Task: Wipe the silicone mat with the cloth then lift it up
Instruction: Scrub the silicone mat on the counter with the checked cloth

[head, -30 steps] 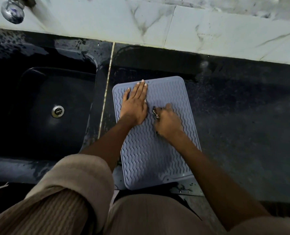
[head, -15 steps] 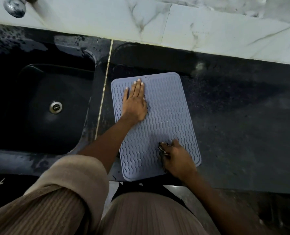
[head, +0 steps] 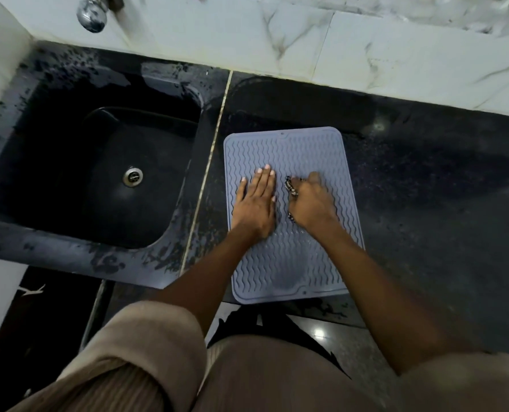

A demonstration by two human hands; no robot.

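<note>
Though mostly hidden — cloth [head: 290, 188] under fingers [head: 314, 177]

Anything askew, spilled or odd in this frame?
The silicone mat lies slightly skewed, its near edge overhanging the counter front. Dark splatter marks the sink surround. The cloth is mostly hidden under the right hand.
</note>
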